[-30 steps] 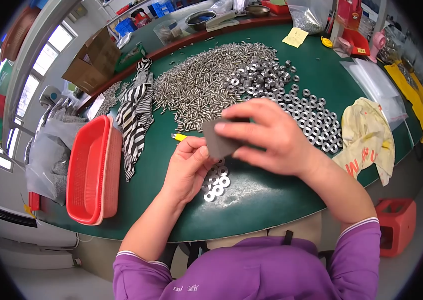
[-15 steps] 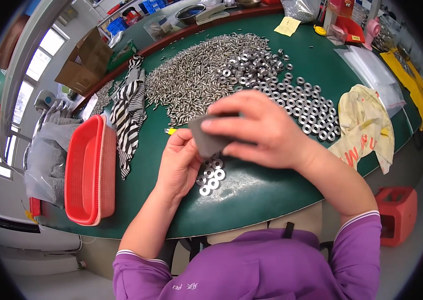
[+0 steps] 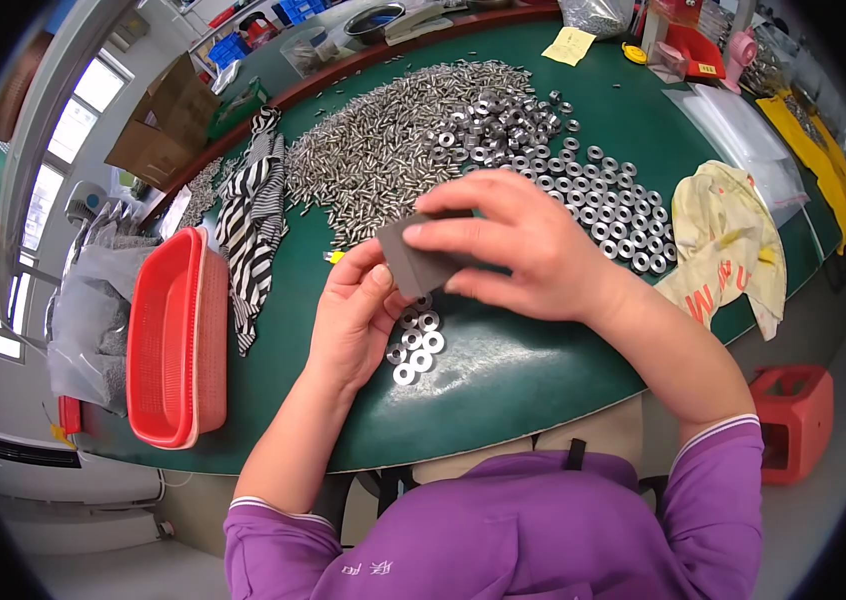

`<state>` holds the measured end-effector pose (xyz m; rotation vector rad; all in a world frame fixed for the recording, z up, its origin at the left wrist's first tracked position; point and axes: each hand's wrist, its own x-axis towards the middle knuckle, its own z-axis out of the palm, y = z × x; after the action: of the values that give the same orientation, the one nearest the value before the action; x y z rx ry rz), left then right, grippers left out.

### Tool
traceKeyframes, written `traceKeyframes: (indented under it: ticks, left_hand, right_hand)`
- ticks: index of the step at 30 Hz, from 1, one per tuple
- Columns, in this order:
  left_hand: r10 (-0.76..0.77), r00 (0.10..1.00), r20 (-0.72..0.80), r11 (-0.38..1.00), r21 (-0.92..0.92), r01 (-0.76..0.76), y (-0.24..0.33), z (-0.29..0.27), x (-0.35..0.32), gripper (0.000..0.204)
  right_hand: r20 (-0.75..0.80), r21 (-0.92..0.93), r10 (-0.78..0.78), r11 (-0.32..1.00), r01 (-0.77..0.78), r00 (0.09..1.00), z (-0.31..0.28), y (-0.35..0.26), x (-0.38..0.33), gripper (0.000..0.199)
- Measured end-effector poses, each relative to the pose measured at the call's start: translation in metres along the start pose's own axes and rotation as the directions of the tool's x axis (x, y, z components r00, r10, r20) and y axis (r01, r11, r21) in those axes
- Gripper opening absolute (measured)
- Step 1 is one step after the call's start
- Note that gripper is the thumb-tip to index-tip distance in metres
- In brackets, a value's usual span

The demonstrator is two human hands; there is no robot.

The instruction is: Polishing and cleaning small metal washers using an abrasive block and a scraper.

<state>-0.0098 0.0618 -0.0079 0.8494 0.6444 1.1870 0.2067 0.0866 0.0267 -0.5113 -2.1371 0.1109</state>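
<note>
Near the desk's (image 3: 543, 390) front edge, right hand (image 3: 533, 250) pinching the small grey pad (image 3: 413, 262), left hand (image 3: 353, 315) cupped loosely just beside it above the few washers (image 3: 418, 345): best kept flat, steady, low.

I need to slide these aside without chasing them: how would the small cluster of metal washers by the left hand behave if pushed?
The washers lie flat on the green table, so they would probably slide rather than roll. They look like solid, shiny metal, likely heavy for their size and stiff. Being loose, separate rings, they would likely scatter if the left hand nudged one side.
</note>
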Motion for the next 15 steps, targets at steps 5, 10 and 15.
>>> traceKeyframes:
  ticks: [5, 10, 15]
  left_hand:
    - [-0.056, 0.998, -0.029, 0.995, 0.081, 0.059, 0.000, 0.002, -0.003, 0.028]
    - [0.010, 0.998, 0.060, 0.993, 0.119, -0.017, 0.002, -0.003, -0.006, 0.023]
    - [0.032, 0.999, -0.003, 0.995, 0.094, -0.032, 0.000, -0.004, -0.005, 0.023]
  right_hand:
    - [-0.024, 0.118, -0.155, 0.981, 0.157, 0.988, 0.009, -0.012, 0.002, 0.043]
    - [-0.043, -0.023, -0.019, 1.000, 0.018, 0.999, -0.002, 0.005, -0.001, 0.048]
    - [-0.023, 0.075, -0.118, 0.990, 0.119, 0.993, 0.007, -0.012, 0.002, 0.044]
